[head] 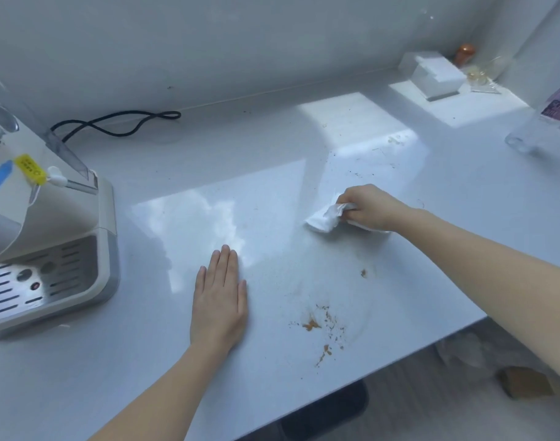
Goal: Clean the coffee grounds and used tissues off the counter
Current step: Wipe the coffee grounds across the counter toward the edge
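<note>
The bench is a pale glossy slab running from the back wall to a front edge that cuts diagonally across the lower right, with floor showing beyond it. Its middle is open: a broad bare stretch lies between the coffee machine at the left edge and the bottle at the right edge. A black cord loops along the back edge behind the machine, and a white box sits in the far right corner with small clutter beside it, too blurred to name.

The left hand lies flat, palm down, fingers together and pointing toward the back edge, near the middle of the bench and well apart from the machine; its grip is wide and holds nothing. The right hand reaches in from the right over the front edge, forearm stretched out, knuckles up, its grip closed around a crumpled white tissue that presses on the bench just left of the fist.

Coffee grounds lie as orange-brown smears and specks near the front edge, between the two arms, with one small spot farther in. Finer dark specks scatter behind the right hand toward the back edge.
</note>
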Available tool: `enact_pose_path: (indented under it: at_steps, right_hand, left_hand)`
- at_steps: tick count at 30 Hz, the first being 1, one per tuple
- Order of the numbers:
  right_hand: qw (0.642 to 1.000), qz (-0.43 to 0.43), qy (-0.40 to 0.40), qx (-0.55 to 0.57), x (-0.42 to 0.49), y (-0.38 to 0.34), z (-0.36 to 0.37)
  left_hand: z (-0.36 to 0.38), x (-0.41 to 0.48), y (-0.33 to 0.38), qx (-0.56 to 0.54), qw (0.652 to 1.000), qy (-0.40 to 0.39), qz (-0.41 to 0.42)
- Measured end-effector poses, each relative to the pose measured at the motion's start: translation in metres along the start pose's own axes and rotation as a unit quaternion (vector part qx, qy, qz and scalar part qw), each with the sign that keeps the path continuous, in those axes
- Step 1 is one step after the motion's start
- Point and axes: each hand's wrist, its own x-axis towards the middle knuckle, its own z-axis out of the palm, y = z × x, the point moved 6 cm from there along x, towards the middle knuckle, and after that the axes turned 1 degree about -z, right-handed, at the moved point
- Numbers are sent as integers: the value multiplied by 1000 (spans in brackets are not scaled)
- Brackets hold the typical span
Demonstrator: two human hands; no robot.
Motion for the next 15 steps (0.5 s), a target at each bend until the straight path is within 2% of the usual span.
enact_pose_path:
  at_steps: [3,7,15]
  right_hand:
    - [995,66,22,65,-1,23,19]
    - [985,87,62,133,-24,29,32]
    - [984,57,9,169,-107,-20,90]
  left_hand:
    - [1,1,-2,-7,1000,2,1]
    - [2,1,-1,-4,1000,-3,2]
    - [1,1,0,-8,1000,-7,0]
